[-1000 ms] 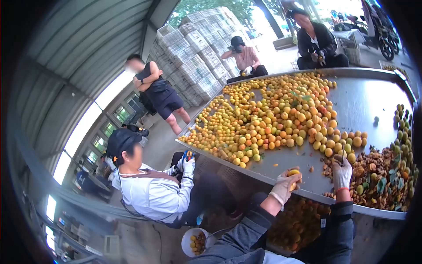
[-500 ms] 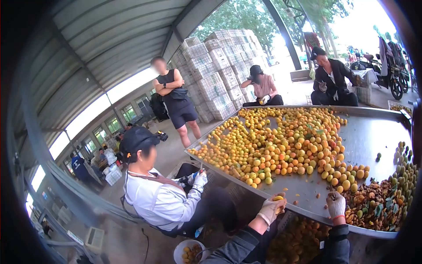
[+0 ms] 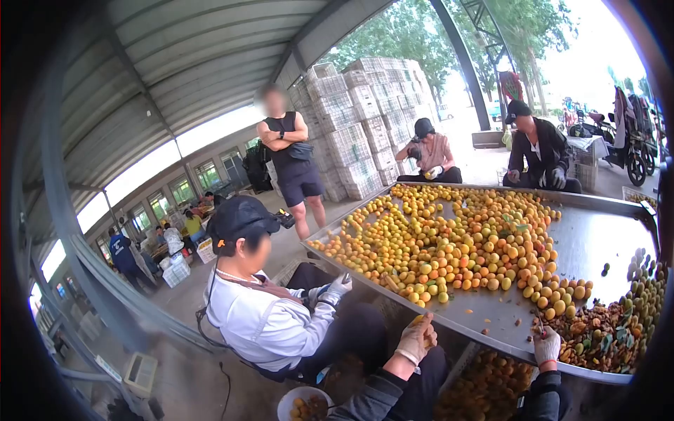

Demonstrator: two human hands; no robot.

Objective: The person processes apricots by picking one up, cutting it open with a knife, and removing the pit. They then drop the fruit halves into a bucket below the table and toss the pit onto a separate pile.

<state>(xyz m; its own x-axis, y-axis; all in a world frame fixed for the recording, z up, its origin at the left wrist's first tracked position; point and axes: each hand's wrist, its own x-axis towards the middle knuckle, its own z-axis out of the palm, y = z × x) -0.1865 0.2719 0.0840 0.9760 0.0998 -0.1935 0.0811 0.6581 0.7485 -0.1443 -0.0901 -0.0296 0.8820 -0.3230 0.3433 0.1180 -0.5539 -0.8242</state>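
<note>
My left hand (image 3: 417, 339), in a pale glove with bare fingertips, is closed around a yellow-orange fruit (image 3: 417, 321) just off the near edge of the metal table (image 3: 484, 324). My right hand (image 3: 546, 345), also gloved, is closed at the table's near edge, with a thin dark tool (image 3: 539, 324) sticking up from its fingers. Just beyond it lies a heap of brown fruit scraps and leaves (image 3: 597, 337). A large pile of yellow and orange fruit (image 3: 456, 245) covers much of the table.
A seated person in a pale jacket (image 3: 267, 323) is at my left. Two people (image 3: 430, 154) (image 3: 540, 151) sit across the table and one (image 3: 288, 154) stands. Below are a bowl (image 3: 306, 403) and a crate of fruit (image 3: 484, 386). Green fruit (image 3: 644, 288) lies at the right.
My left hand has shifted left and slightly down with the fruit. My right hand is slightly lower and farther right. The view has shifted, and the far-right person has lowered a raised hand.
</note>
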